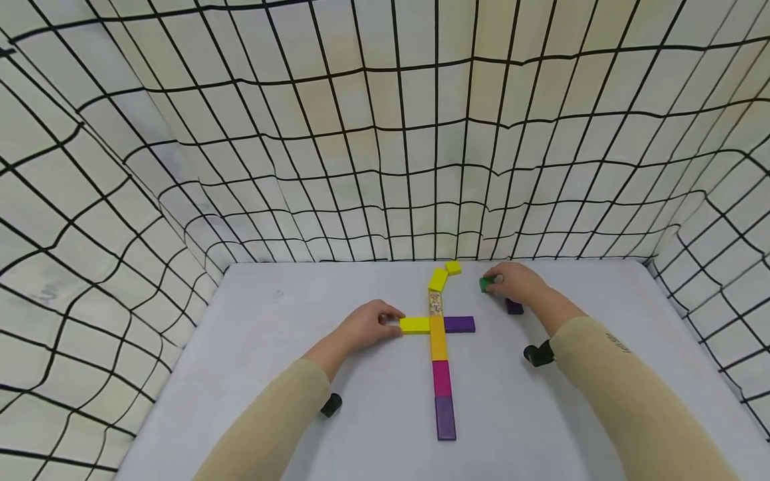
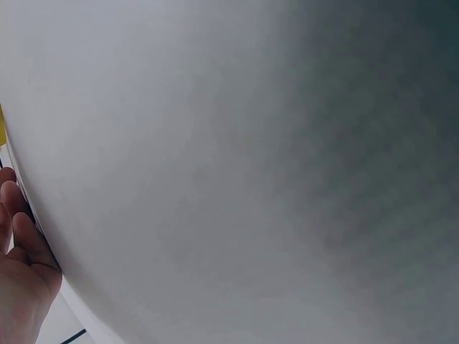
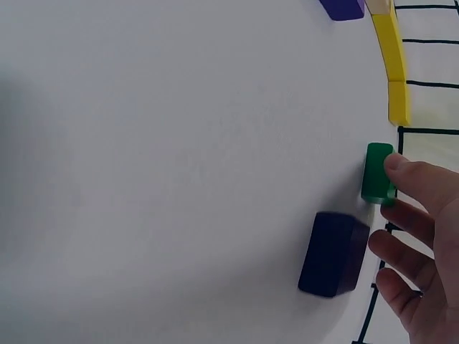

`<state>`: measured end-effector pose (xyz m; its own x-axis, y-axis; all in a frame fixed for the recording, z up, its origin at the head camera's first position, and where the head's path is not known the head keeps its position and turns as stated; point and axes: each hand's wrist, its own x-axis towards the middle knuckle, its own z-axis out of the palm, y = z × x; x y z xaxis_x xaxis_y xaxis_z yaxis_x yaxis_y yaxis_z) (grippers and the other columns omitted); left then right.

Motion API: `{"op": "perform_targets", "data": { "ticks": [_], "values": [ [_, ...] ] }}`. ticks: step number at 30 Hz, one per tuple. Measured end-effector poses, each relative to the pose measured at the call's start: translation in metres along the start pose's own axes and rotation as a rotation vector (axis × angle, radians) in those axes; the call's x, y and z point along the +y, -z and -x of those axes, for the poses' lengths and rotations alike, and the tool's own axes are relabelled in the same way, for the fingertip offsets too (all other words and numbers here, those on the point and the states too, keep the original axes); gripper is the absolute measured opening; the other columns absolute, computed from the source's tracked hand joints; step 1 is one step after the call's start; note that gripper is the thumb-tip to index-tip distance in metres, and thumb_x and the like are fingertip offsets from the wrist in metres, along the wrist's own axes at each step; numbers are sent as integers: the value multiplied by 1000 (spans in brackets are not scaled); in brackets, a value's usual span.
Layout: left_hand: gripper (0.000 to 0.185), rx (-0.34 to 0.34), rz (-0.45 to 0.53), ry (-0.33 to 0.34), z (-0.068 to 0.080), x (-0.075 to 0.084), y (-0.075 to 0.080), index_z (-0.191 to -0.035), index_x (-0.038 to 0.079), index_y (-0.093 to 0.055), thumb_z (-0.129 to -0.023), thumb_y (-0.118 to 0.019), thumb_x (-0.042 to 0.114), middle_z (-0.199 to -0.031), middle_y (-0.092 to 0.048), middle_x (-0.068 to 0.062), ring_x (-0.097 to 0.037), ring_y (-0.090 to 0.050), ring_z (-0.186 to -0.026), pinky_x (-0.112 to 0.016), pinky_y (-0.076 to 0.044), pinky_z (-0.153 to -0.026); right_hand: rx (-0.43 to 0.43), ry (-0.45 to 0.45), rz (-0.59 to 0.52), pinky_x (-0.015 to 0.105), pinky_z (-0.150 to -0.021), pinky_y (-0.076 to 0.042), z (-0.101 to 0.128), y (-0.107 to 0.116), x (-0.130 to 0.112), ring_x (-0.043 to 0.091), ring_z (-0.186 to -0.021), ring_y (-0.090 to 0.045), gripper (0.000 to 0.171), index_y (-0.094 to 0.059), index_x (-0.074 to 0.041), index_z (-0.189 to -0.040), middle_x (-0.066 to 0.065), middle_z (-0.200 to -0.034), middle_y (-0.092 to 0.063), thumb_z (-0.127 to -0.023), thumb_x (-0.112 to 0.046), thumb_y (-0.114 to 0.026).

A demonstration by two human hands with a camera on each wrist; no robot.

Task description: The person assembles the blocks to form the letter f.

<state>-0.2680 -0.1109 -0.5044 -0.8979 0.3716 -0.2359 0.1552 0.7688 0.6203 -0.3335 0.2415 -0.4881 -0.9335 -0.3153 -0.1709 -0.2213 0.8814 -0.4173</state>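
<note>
On the white table several flat blocks form a cross. My left hand (image 1: 367, 324) has thumb and fingertips around the left end of the yellow block (image 1: 415, 325), which makes the cross's left arm. A purple block (image 1: 459, 325) forms the right arm. My right hand (image 1: 519, 282) pinches a small green block (image 3: 376, 172) between thumb and finger, close over the table to the right of the cross's top. Beside that hand stands a dark purple block (image 3: 328, 254), partly hidden by the hand in the head view.
An orange block (image 1: 438, 339), a magenta block (image 1: 442, 379) and a purple block (image 1: 445, 418) run down the stem. Above sit a patterned block (image 1: 436, 303) and two angled yellow blocks (image 1: 438, 279). Black netting (image 1: 409, 133) surrounds the table (image 1: 252, 361) at back and sides.
</note>
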Motion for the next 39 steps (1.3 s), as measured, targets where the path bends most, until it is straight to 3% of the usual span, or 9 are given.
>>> {"op": "perform_targets", "data": {
  "ticks": [7,16,23,29,39],
  "values": [
    [33,0,3,1,0,1,-1,-121,25,-72,-89,-75,32,-113,-60,5,-18,-52,-96,-33,-47,-86,-9,-55,1,55,-106,-39,-8,-2,-5,37,-125,-52,40,-63,-7,-132,16,-132,-61,-96,-25,-66],
    [33,5,-5,8,-1,-1,-2,-120,26,-72,-89,-75,33,-113,-61,5,-18,-52,-96,-33,-48,-86,-26,-2,-44,52,-99,-45,-4,0,-3,35,-118,-56,33,-66,-10,-130,17,-134,-59,-98,-15,-61],
    [33,4,-10,5,-1,-1,-1,-120,27,-72,-89,-75,33,-113,-61,6,-18,-52,-96,-33,-48,-87,-13,-67,-32,56,-105,-38,-11,0,-5,39,-127,-49,36,-64,-11,-133,19,-136,-57,-98,-21,-62],
    [33,4,-12,5,-2,-1,0,-121,27,-72,-89,-75,34,-113,-61,6,-18,-52,-96,-33,-48,-86,-6,-111,-43,55,-103,-40,-17,-1,-6,36,-121,-52,38,-64,-13,-134,19,-134,-58,-98,-23,-62],
    [33,-4,-9,12,0,1,0,-121,26,-71,-89,-75,33,-112,-60,5,-18,-51,-95,-32,-47,-84,13,-103,-48,51,-98,-44,-20,-3,-10,31,-109,-56,40,-62,-9,-134,16,-123,-63,-97,-25,-64]
  ]
}}
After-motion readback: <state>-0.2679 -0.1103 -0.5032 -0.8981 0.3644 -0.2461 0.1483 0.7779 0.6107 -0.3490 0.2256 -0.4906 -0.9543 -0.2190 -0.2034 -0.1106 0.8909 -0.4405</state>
